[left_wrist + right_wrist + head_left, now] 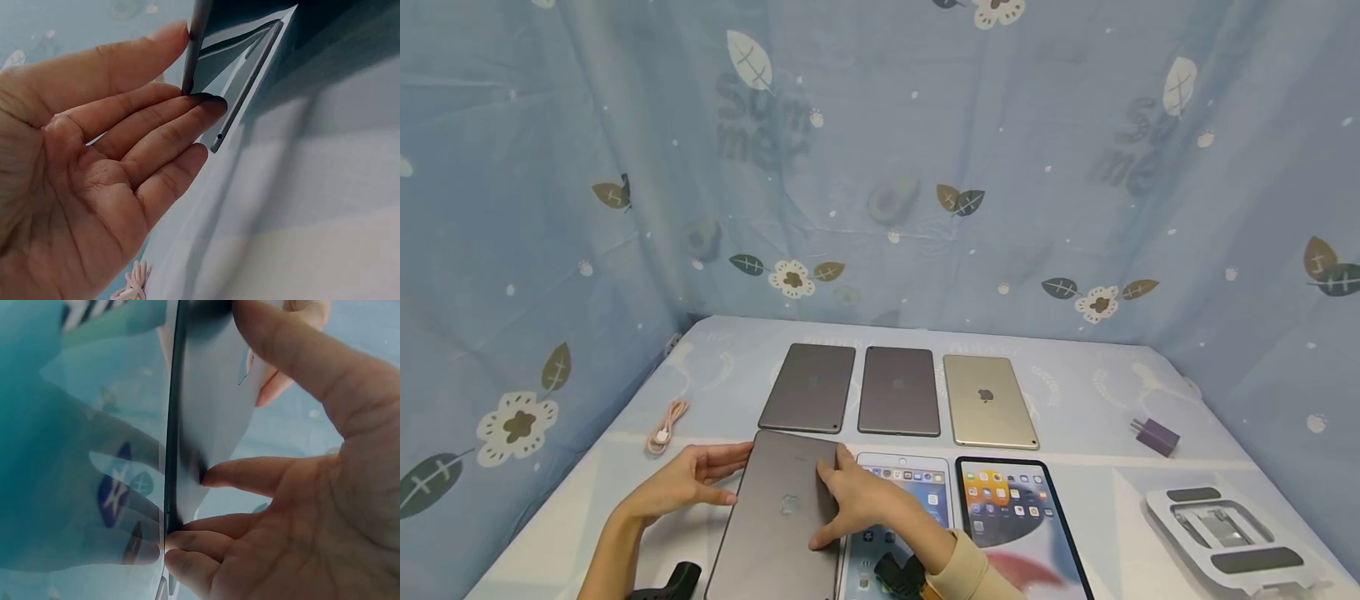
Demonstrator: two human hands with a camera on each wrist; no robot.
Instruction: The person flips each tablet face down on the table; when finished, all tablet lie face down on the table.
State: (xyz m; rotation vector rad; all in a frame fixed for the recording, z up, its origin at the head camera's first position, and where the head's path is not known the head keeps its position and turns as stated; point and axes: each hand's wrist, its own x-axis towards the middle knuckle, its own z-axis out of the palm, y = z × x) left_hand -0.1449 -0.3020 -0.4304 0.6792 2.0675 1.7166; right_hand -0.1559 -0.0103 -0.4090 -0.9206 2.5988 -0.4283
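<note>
A large grey tablet (778,508) with a faint logo on its back is tilted back-side up at the front left. My left hand (692,483) holds its left edge, thumb on one side and fingertips reaching past the edge in the left wrist view. From the right, my right hand (865,496) grips the same tablet. Its thumb and index finger rest on the back, while the other fingertips meet the edge in the right wrist view. Directly to the right lies a white-framed tablet (940,504) with a lit screen, partly covered by my right hand and wrist.
Behind stand a row of face-down tablets: dark grey (808,387), another dark grey (898,392) and gold (988,408). A black-framed lit tablet (1011,525), a white folding stand (1217,533) and a purple charger (1157,437) are rightward. Leftward is a pink cable (666,425).
</note>
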